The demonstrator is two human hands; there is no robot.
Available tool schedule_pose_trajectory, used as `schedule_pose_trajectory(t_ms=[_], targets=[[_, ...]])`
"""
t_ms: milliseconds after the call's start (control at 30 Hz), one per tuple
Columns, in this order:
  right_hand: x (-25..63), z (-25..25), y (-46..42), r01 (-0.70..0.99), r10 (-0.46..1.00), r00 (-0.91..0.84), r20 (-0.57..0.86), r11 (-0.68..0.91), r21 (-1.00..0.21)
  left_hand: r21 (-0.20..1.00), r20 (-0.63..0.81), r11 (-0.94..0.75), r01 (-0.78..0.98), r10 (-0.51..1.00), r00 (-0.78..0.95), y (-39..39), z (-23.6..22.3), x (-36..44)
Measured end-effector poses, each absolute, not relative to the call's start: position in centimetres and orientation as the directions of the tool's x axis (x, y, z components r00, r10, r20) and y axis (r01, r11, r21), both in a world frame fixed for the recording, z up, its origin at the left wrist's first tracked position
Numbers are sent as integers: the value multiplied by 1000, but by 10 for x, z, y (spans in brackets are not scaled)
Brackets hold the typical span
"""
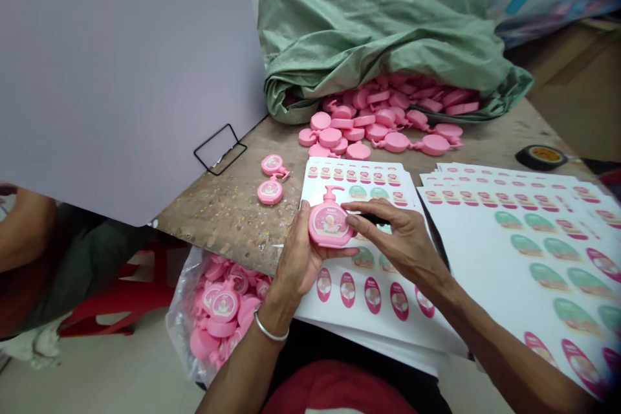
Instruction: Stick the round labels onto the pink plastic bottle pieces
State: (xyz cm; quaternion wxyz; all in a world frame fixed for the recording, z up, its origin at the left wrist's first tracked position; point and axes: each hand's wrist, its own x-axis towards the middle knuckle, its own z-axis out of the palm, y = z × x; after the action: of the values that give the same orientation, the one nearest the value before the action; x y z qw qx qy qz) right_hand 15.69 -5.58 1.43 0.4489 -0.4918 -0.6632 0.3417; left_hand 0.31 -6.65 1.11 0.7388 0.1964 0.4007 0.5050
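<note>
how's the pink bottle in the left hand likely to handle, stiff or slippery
The pink bottle is probably stiff, its round outline undented in the left hand. Its smooth-looking surface may be slippery. The slim spout might be its most fragile part.

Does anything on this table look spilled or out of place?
Yes: small coloured specks are scattered over the bare tabletop beside the two labelled bottles, looking like stray debris. Pink bottles also spill loosely from the green sack's mouth.
</note>
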Motion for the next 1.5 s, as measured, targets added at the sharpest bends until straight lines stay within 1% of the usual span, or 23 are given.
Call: schedule_pose_trajectory(t_ms=[800, 900, 1067, 1133, 1167, 1233, 1300, 1333, 1367, 1400, 1467, 1500], targets=[[158, 17, -58, 380, 957, -105, 272, 291, -878, 695, -374, 408, -592, 908, 186, -67, 10, 3], [159, 17, -58, 386, 953, -103, 284, 302, -872, 701, -345, 394, -594, 917, 201, -68, 11, 2], [157, 17, -59, 403, 944, -106, 312, 328, -854, 767, -251, 335, -548, 942, 223, -69, 8, 1], [158, 17, -58, 438, 930, -126, 345, 364, -822, 776, -244, 338, -533, 939, 241, -70, 7, 0], [159, 17, -58, 475, 916, -150, 373, 397, -785, 780, -242, 336, -529, 940, 241, -70, 7, 0], [163, 18, -56, 603, 879, -186, 440, 456, -655, 790, -240, 326, -519, 944, 227, -70, 7, 0], [169, 19, -54, 745, 850, -146, 507, 432, -509, 796, -249, 331, -506, 942, 225, -71, 7, 1], [171, 20, -53, 779, 845, -103, 524, 396, -486, 795, -254, 339, -503, 939, 232, -71, 8, 1], [172, 21, -52, 775, 856, -61, 514, 365, -516, 792, -257, 348, -502, 935, 242, -72, 9, 2], [171, 22, -52, 733, 880, -35, 474, 345, -586, 788, -256, 357, -502, 931, 260, -73, 9, 2], [165, 21, -49, 584, 934, -66, 352, 323, -745, 783, -235, 367, -503, 922, 306, -76, 10, 4], [161, 20, -48, 512, 951, -98, 295, 302, -804, 784, -221, 369, -499, 917, 332, -77, 11, 4]])
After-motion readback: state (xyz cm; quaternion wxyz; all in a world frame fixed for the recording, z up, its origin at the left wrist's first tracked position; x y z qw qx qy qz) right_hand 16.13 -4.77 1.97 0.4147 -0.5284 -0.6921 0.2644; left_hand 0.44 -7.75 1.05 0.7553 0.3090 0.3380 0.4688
